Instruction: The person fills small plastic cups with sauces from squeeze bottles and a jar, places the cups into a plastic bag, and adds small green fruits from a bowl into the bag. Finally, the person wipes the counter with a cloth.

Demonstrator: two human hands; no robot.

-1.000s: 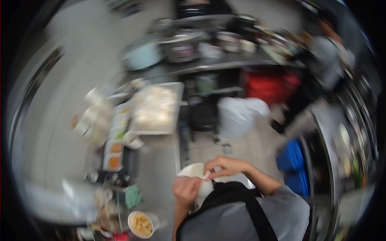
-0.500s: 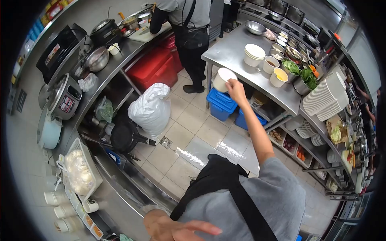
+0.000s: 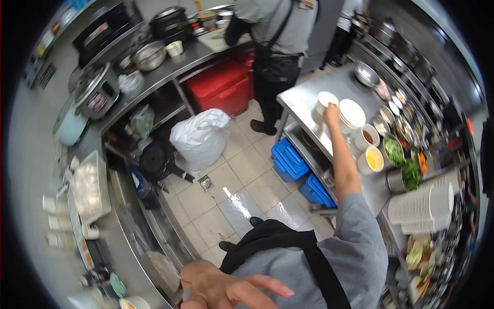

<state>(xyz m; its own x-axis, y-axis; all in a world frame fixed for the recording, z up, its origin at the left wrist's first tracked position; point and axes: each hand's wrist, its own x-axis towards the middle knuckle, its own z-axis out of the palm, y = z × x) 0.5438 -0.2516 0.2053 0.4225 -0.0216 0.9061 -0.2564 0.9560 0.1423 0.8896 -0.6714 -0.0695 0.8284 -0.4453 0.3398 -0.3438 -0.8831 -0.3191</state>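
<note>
My right hand grips a white paper tub over the corner of the steel table. Right beside it is a stack of white lids or tubs. A tub of brown liquid and a tub with yellow contents stand nearer me. Low in the view, my left hand is held near my body with its fingers apart and nothing in it.
Another person in a grey shirt stands at the left counter. On the floor are a white sack, blue lidded bins and a red box. Stacked white containers stand at the right.
My right hand has carried the white tub from beside the table to over its corner, next to the stack. The view has turned and shifted. My left hand remains spread.
</note>
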